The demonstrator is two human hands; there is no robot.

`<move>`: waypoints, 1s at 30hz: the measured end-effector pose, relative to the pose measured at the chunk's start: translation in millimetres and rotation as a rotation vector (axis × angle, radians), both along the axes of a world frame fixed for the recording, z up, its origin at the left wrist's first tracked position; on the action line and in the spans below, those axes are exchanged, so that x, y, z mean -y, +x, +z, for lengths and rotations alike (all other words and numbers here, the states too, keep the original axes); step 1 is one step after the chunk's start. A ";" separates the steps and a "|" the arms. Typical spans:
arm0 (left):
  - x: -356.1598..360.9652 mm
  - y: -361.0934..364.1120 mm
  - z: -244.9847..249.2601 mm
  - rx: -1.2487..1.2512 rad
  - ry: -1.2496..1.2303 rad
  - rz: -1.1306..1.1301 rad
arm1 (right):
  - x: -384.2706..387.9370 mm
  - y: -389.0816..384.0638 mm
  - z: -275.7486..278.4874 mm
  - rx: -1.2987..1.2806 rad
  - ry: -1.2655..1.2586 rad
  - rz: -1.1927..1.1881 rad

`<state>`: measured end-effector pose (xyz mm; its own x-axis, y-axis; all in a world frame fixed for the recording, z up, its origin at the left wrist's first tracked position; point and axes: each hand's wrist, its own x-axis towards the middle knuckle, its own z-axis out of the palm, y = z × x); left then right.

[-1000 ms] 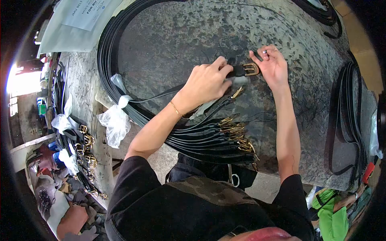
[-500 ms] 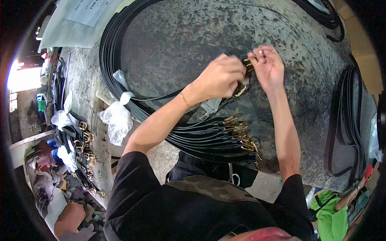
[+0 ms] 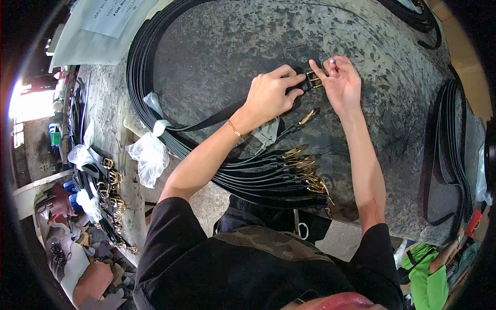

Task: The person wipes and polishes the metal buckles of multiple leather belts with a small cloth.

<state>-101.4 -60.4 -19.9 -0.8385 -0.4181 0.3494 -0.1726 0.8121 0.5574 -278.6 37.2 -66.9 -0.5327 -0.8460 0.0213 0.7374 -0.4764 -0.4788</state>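
My left hand [image 3: 272,92] is closed on a black belt [image 3: 213,120] just behind its buckle [image 3: 314,80], thumb and fingers pinching the strap. The buckle has a dark frame and some gold-coloured metal. My right hand [image 3: 345,87] is at the buckle's right side, palm up, one finger reaching to the frame. Its other fingers are curled around a tiny pale, shiny spot that I cannot make out. Below the hands lies another belt end with a gold buckle [image 3: 309,117]. Closer to me several black belts [image 3: 248,178] fan out, their gold buckles [image 3: 310,173] pointing right.
A long bundle of black belts [image 3: 140,67] curves round the table's left side, tied with clear plastic [image 3: 150,150]. More belts [image 3: 443,155] lie at the right. Buckled belts [image 3: 111,191] hang at the left edge. A labelled sheet [image 3: 111,18] is at the top left.
My left hand has moved slightly up and left and turned, bringing the buckle into clear view. The belt strap is lifted higher. My right hand has shifted a little, one finger now stretched to the buckle.
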 end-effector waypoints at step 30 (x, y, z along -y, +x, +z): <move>27.8 11.1 -4.1 0.126 0.163 -0.118 | -5.5 23.3 20.4 -1.311 0.373 -0.091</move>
